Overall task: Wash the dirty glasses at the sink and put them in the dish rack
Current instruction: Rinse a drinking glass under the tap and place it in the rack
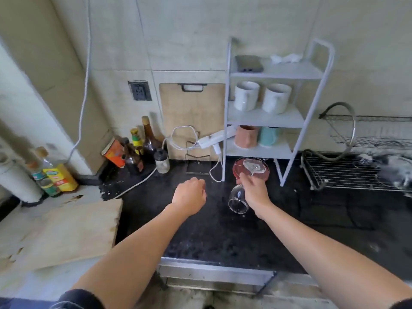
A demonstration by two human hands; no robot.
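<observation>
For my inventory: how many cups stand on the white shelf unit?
4: two white mugs on the middle shelf; a pink cup and a teal cup on the bottom shelf.

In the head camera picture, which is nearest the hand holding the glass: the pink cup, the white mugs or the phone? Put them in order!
1. Pink cup, bottom shelf, just beyond the right hand holding the wine glass.
2. White mugs, middle shelf, higher up.
3. Phone, top shelf, farthest.
</observation>
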